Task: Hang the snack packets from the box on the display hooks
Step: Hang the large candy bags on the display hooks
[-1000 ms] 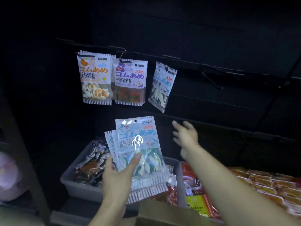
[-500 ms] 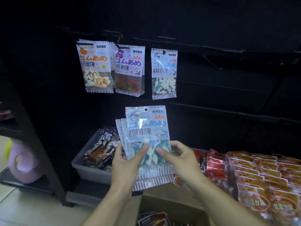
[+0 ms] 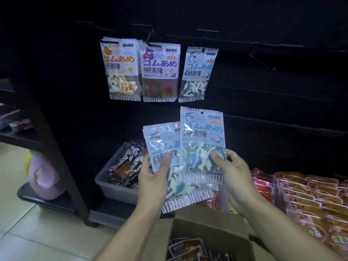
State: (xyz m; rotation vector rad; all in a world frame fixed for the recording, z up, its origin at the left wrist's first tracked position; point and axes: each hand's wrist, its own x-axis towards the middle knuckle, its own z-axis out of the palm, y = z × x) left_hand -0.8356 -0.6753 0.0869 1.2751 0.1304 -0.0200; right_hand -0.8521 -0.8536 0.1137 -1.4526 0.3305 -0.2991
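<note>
Three packets hung on the dark display wall, above both grips: egg packet (image 3: 122, 69), bear packet (image 3: 160, 72), shark packet (image 3: 197, 74), side by side, each on its own hook. Further hooks (image 3: 262, 61) up and to the right of the grips, bare as far as visible; wall too dark to count them.

Left hand (image 3: 153, 182) grasping a small stack (image 3: 163, 147) of shark packets, thumb laid across the front, fingers behind. Right hand (image 3: 234, 178) pinching one packet (image 3: 202, 140) at its lower part, thumb in front, lifted slightly above and overlapping the stack. Hang hole visible at the top edge of that packet, unobstructed.

Box (image 3: 211, 234) directly below the grips, flaps open, more packets (image 3: 185, 248) of a different kind inside. Grey bin (image 3: 116, 187) of mixed snacks left of the left hand; red packs (image 3: 308, 194) shelved right of the right hand. Neither judged part of the task.

Assessment: early stage. Three hung, one separated and ready for a hook, remainder of the stack and box contents outstanding. Likely next: single packet raised to the shark hook directly above.
</note>
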